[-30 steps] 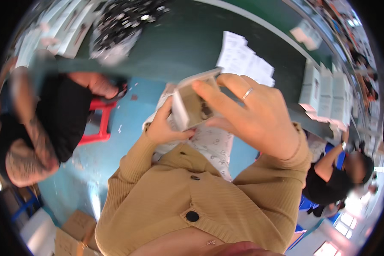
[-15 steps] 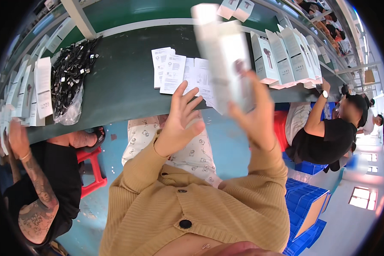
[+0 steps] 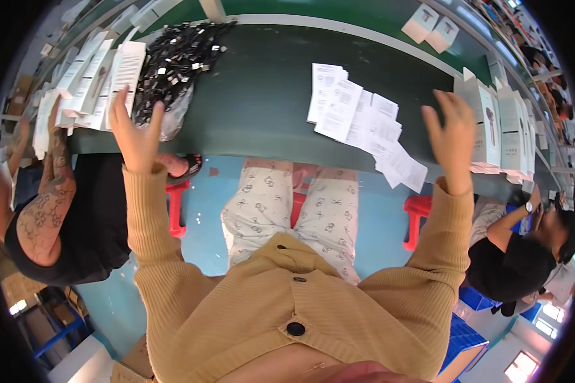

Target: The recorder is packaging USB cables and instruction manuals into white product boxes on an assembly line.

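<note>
Leaflets point(image 3: 364, 121) lie mid-table point(image 3: 262, 96); cable pile point(image 3: 176, 57) left, upright boxes point(image 3: 492, 121) right (near the edge).

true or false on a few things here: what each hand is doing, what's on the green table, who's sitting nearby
1. The left hand is open, reaching toward the white boxes on the left of the green table. True.
2. The right hand grips a white box. False: it is open and empty, fingers spread, near the upright white cartons.
3. A pile of black parts lies on a clear bag on the table. True.
4. The paper leaflets lie on the floor. False: they are spread on the table between the hands.
5. A person in a black shirt sits at the left. True.
</note>
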A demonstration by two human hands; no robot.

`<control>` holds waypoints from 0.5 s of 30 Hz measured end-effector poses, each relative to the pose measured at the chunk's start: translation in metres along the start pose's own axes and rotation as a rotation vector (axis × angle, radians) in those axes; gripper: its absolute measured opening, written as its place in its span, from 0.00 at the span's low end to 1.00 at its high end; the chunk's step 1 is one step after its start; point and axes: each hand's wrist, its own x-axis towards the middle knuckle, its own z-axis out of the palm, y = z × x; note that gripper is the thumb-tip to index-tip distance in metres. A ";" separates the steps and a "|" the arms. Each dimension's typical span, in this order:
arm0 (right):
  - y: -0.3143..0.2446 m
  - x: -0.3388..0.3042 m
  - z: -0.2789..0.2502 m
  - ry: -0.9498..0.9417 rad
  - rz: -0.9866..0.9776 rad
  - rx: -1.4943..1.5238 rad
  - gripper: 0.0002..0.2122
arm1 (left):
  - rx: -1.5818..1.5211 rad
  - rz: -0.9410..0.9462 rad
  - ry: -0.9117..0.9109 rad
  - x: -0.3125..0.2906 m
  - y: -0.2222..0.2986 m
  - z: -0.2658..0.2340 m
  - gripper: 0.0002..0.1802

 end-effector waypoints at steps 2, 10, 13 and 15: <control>-0.035 0.011 0.033 -0.117 -0.061 0.206 0.17 | 0.304 0.054 0.053 0.024 -0.039 0.004 0.43; -0.076 0.028 0.098 -0.344 0.040 0.253 0.16 | 0.465 -0.275 -0.191 0.044 -0.099 0.043 0.54; -0.081 0.029 0.091 -0.270 0.064 0.280 0.10 | 0.484 -0.351 -0.266 0.045 -0.105 0.033 0.51; -0.082 0.031 0.085 -0.215 0.019 0.283 0.08 | 0.435 -0.359 -0.265 0.044 -0.115 0.022 0.49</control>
